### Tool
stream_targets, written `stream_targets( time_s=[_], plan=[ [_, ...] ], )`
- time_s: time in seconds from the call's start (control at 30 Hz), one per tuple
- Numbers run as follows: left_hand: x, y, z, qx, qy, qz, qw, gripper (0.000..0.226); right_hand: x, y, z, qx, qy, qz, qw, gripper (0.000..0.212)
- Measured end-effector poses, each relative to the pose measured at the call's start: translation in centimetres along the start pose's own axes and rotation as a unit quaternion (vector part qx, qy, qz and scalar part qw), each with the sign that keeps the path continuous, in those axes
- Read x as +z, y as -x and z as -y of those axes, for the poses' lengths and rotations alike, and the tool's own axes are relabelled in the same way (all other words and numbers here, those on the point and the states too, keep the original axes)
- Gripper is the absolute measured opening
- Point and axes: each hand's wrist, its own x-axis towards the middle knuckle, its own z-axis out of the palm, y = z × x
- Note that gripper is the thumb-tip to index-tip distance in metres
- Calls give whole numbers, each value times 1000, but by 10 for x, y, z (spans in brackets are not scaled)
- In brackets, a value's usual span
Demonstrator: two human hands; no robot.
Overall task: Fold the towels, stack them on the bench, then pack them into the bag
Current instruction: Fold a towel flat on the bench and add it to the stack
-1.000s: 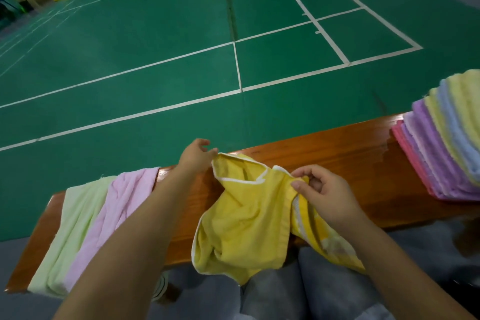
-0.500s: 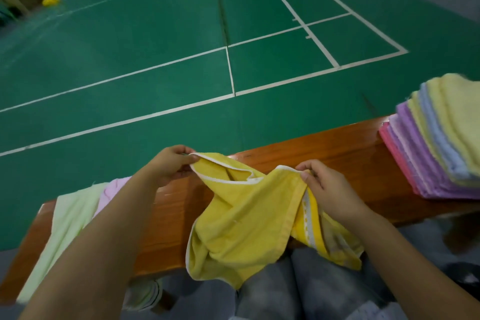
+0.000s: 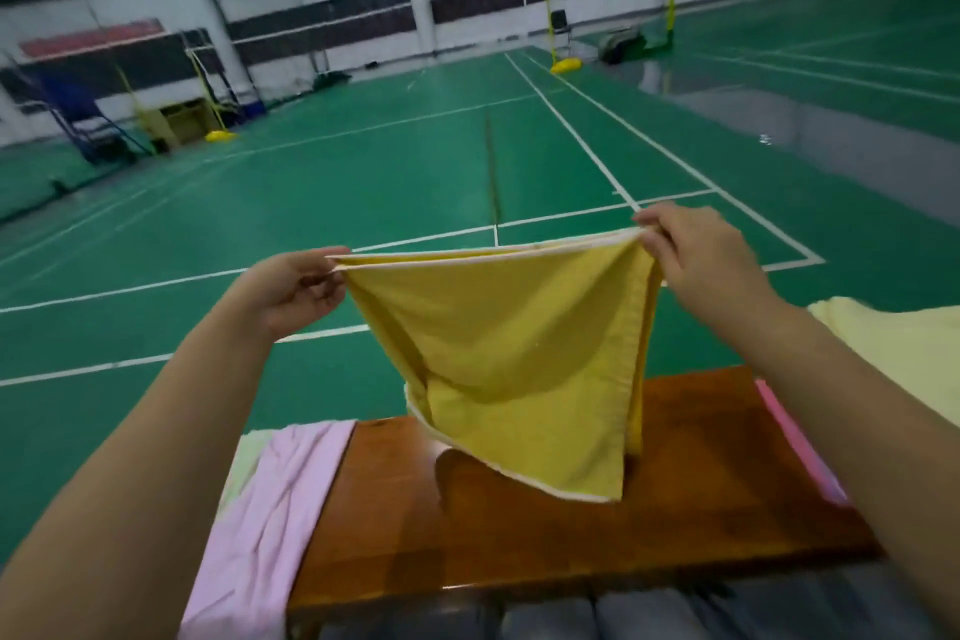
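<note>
Above the wooden bench [image 3: 675,525], I hold a yellow towel [image 3: 519,359] stretched between both hands.

My left hand [image 3: 291,291] pinches its left top corner, my right hand [image 3: 701,260] pinches the right one; it hangs doubled, lower edge just over the bench. A pink towel [image 3: 260,525] drapes the bench's left end; folded towels [image 3: 893,353] sit right.
</note>
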Motion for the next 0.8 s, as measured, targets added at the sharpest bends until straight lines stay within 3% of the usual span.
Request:
stream_targets(
  time_s=[0.17, 0.23, 0.3, 0.33, 0.4, 0.47, 0.5, 0.53, 0.6, 0.63, 0.67, 0.7, 0.73, 0.77, 0.8],
  plan=[
    [13, 33, -40, 141, 19, 31, 989, 23, -39, -41, 11, -5, 32, -13, 999, 27],
    [14, 41, -38, 199, -109, 21, 974, 29, -44, -45, 14, 0, -1, -7, 1000, 26],
    [18, 48, -28, 248, -310, -41, 917, 33, -43, -46, 16, 28, -40, 11, 999, 20],
    [19, 48, -23, 278, -353, -72, 891, 30, -42, -45, 18, 42, -75, 13, 996, 17],
    [22, 56, -21, 376, -334, -128, 855, 20, -41, -42, 22, 56, -156, -40, 985, 15],
    [28, 63, -23, 503, -288, -165, 798, 11, -46, -42, 30, 36, -219, -155, 963, 16],
    [30, 61, -19, 514, -333, -164, 774, 9, -45, -43, 34, 30, -219, -169, 961, 17],
    [32, 57, -8, 471, -424, -135, 762, 8, -40, -41, 36, 34, -185, -124, 974, 18],
    [33, 44, 19, 280, -609, -17, 742, 8, -16, -37, 33, 94, -33, 132, 986, 17],
    [30, 39, 27, 232, -628, -14, 743, 7, -6, -34, 26, 124, 37, 229, 965, 18],
    [26, 33, 28, 225, -592, -56, 772, 8, -3, -32, 23, 144, 57, 247, 957, 20],
    [22, 32, 23, 269, -523, -128, 798, 10, -4, -33, 19, 147, 22, 194, 970, 17],
    [21, 35, 20, 345, -442, -216, 799, 11, -11, -33, 20, 150, -66, 93, 982, 12],
    [24, 41, 18, 412, -391, -267, 778, 10, -14, -34, 22, 127, -126, -31, 983, 13],
    [30, 46, 18, 463, -377, -253, 761, 7, -16, -34, 25, 103, -150, -101, 978, 15]
  ],
)
